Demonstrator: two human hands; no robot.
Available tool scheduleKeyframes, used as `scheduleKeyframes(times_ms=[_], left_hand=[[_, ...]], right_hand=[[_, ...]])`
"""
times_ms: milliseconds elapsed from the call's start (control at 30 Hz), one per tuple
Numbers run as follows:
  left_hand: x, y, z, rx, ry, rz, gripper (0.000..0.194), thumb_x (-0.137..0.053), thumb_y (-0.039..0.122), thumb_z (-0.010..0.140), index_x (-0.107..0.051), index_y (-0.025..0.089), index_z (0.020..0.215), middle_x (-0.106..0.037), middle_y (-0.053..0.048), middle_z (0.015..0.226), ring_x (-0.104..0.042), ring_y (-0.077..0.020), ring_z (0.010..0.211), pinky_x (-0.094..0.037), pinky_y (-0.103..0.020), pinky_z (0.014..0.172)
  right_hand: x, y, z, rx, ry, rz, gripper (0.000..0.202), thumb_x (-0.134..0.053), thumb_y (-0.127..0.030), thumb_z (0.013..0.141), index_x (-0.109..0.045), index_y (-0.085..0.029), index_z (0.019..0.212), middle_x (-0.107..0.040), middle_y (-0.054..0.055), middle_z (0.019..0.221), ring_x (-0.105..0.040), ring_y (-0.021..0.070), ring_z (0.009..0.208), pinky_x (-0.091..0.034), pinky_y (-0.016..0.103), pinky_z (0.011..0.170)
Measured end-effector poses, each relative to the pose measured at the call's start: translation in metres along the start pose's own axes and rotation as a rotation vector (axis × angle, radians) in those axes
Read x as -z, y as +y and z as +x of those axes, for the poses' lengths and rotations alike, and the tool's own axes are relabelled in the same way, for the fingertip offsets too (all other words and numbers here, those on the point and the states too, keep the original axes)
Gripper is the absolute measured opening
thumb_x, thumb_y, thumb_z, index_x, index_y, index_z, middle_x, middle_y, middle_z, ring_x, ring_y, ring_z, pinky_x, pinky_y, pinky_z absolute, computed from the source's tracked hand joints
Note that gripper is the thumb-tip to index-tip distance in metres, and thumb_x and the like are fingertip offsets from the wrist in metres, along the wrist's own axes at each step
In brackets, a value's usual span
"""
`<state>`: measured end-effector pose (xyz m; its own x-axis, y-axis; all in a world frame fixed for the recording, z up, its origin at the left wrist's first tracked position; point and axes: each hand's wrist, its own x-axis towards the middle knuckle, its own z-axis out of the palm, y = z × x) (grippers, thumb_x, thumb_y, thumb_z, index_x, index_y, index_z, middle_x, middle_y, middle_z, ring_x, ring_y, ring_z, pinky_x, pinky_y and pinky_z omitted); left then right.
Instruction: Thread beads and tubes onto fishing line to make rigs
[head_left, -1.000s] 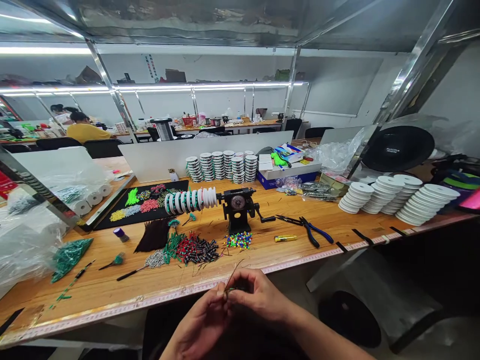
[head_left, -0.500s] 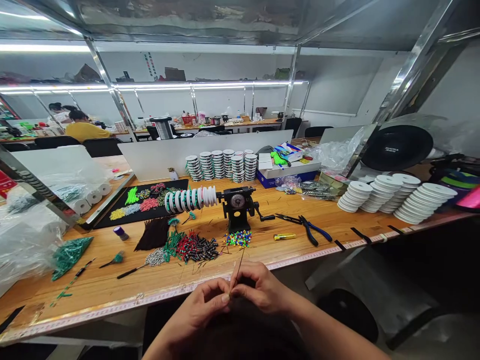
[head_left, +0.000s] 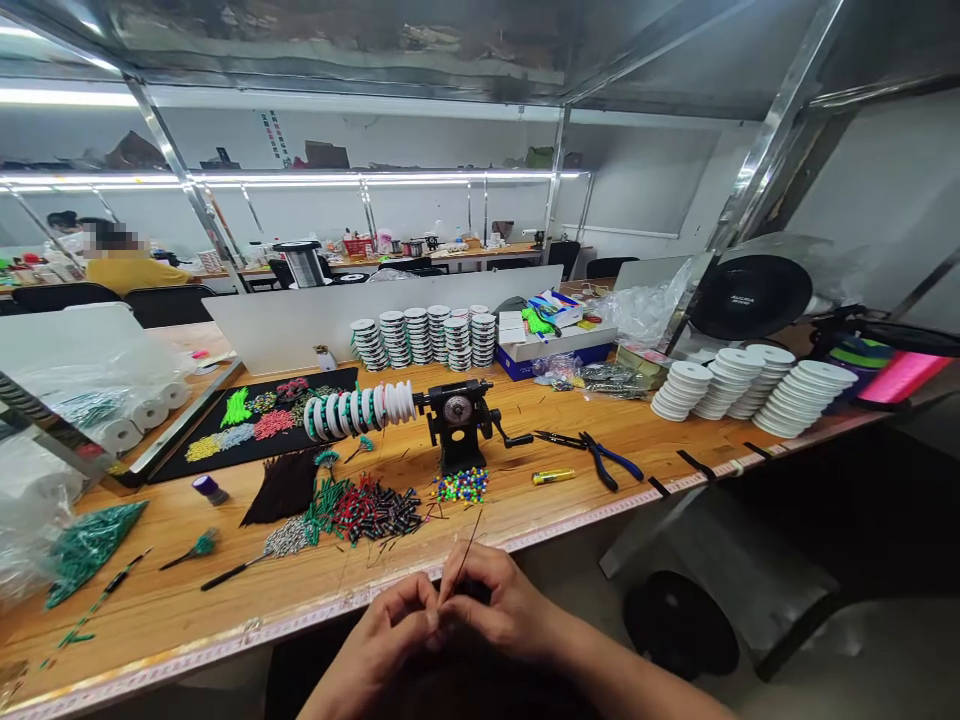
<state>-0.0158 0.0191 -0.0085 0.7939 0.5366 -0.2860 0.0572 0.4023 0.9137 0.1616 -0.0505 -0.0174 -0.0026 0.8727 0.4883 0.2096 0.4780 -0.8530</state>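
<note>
My left hand (head_left: 397, 625) and my right hand (head_left: 487, 598) meet just in front of the bench edge, fingertips pinched together. A thin dark strand (head_left: 472, 538) sticks up from between my right fingers. What my left fingertips pinch is too small to make out. Beyond the hands lie loose piles: black pieces (head_left: 394, 512), red pieces (head_left: 358, 505), green pieces (head_left: 322, 508) and small silver parts (head_left: 287, 537). Multicoloured beads (head_left: 461, 486) form a heap below a black hand-cranked winder (head_left: 459, 425), which carries a row of white spools (head_left: 360, 410).
Pliers (head_left: 600, 458) and a yellow-handled tool (head_left: 553, 477) lie to the right. Stacked white spools (head_left: 806, 398) stand at the far right, wound spools (head_left: 424, 338) at the back. A black mat (head_left: 176, 455) holds coloured piles. A person in yellow (head_left: 124, 270) sits in the background.
The camera view has turned slightly, so the bench appears shifted left and a little lower. Both hands keep their pinch close together, the strand still upright from my right hand.
</note>
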Motion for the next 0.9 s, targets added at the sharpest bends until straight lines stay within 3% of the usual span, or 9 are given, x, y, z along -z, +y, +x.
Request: scheduleKeyframes(times_ms=[67,200,300,500,633,900], left_hand=[[-0.002,-0.004,-0.002,-0.067,0.080,0.053,0.036,-0.081,0.045,0.073,-0.057,0.018,0.067,-0.056,0.000,0.070,-0.043,-0.0141,0.066,-0.033,-0.025,0.063],[-0.002,-0.004,-0.011,-0.177,0.262,0.115,0.036,-0.078,0.047,0.072,-0.058,0.018,0.063,-0.058,-0.002,0.074,-0.046,-0.0173,0.071,-0.036,-0.026,0.067],[0.000,0.000,-0.020,-0.178,0.327,0.082,0.030,-0.076,0.041,0.073,-0.058,0.019,0.064,-0.059,-0.002,0.074,-0.047,-0.0189,0.074,-0.037,-0.027,0.070],[-0.001,0.005,-0.030,-0.168,0.347,0.006,0.026,-0.076,0.036,0.069,-0.057,0.020,0.062,-0.058,-0.002,0.073,-0.044,-0.0187,0.072,-0.037,-0.028,0.069],[-0.002,0.005,-0.029,-0.148,0.353,-0.084,0.025,-0.078,0.033,0.065,-0.057,0.019,0.060,-0.055,-0.002,0.070,-0.043,-0.0170,0.067,-0.037,-0.027,0.063],[-0.011,0.005,-0.023,-0.189,0.410,-0.109,0.023,-0.077,0.028,0.065,-0.058,0.018,0.057,-0.054,-0.001,0.069,-0.044,-0.0156,0.067,-0.038,-0.024,0.062]], right_hand=[[0.005,0.002,0.003,-0.021,-0.032,-0.128,0.025,-0.057,-0.034,0.100,-0.066,-0.017,0.085,-0.066,0.002,0.083,-0.063,0.0151,0.078,-0.048,0.022,0.070],[0.026,0.013,0.030,-0.032,0.016,-0.695,0.028,-0.036,-0.016,0.108,-0.061,-0.015,0.095,-0.067,0.003,0.083,-0.063,0.0142,0.075,-0.048,0.022,0.067],[0.032,0.026,0.062,0.013,-0.001,-0.892,0.011,-0.054,-0.011,0.100,-0.064,-0.014,0.098,-0.065,0.009,0.094,-0.060,0.0226,0.088,-0.046,0.030,0.075],[0.020,0.039,0.108,0.198,-0.200,-1.098,0.015,-0.058,-0.003,0.094,-0.067,-0.013,0.085,-0.066,0.011,0.089,-0.056,0.0249,0.086,-0.039,0.034,0.074],[0.019,0.036,0.106,0.252,-0.218,-1.144,0.015,-0.059,-0.007,0.095,-0.065,-0.014,0.083,-0.066,0.009,0.088,-0.055,0.0240,0.086,-0.035,0.035,0.074],[0.026,0.006,0.067,0.190,-0.042,-1.085,0.009,-0.061,-0.013,0.093,-0.060,-0.016,0.084,-0.063,0.004,0.081,-0.054,0.0211,0.079,-0.032,0.034,0.072]])
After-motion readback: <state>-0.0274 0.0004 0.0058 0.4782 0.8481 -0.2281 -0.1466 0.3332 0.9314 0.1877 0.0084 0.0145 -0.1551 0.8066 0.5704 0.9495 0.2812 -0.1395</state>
